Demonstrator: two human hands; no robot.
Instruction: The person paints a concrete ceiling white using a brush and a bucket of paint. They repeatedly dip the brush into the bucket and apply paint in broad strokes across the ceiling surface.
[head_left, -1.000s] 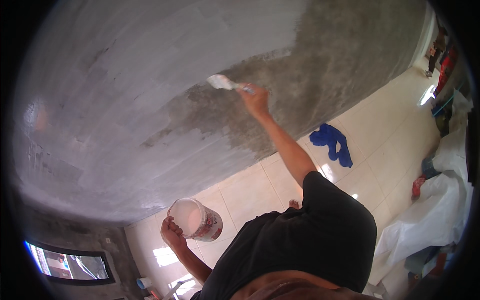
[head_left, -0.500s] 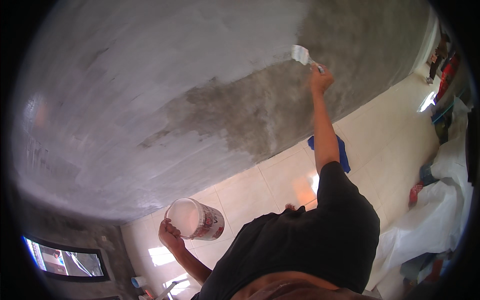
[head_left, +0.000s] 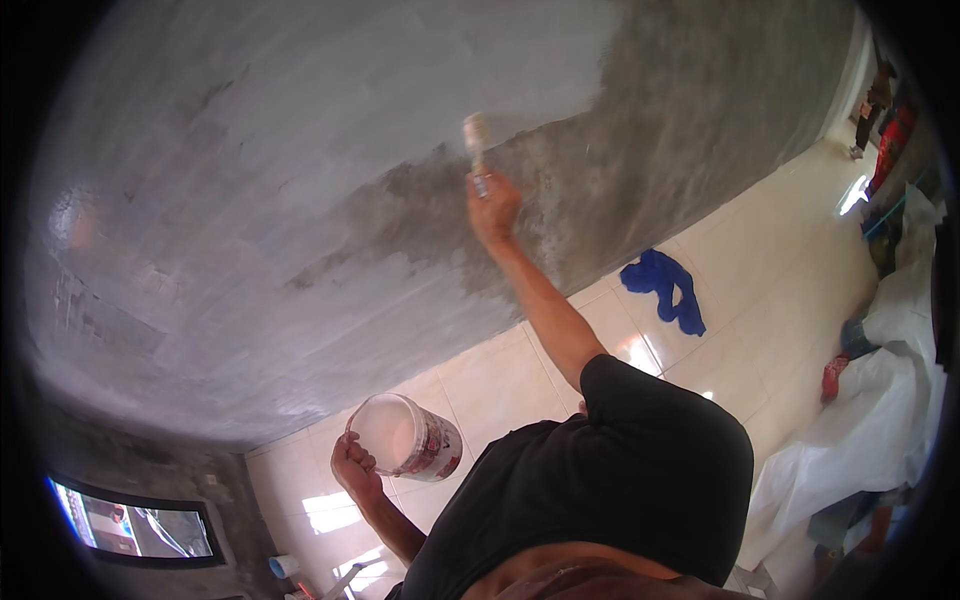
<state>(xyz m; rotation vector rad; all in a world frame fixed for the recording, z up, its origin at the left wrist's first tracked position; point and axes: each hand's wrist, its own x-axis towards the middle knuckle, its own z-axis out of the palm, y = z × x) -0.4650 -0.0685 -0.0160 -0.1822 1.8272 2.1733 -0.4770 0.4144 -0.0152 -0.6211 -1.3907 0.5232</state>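
Observation:
A paintbrush (head_left: 475, 135) with pale, wet-looking bristles is held by its handle in my right hand (head_left: 493, 208). The brush is blurred by motion and lies against or close to the wall (head_left: 250, 190); contact is hard to tell. Light grey coating covers the wall's upper and left parts, while a darker bare patch (head_left: 570, 180) stretches below and to the right of the brush. My left hand (head_left: 353, 466) is closed on the rim or handle of a white bucket (head_left: 433, 447) with red printing. Pale pinkish-white paint (head_left: 388, 430) shows inside the tilted bucket.
A blue cloth (head_left: 665, 285) lies on the cream tiled floor (head_left: 745, 270) near the wall's foot. White plastic sheeting (head_left: 850, 430) covers things at the right. At the lower left are a dark-framed window-like opening (head_left: 140, 525) and a blue-and-white cylinder (head_left: 283, 567).
My right hand has swept the brush leftward and slightly down along the wall. The blue cloth, partly behind my arm before, now shows fully. The bucket has shifted slightly right.

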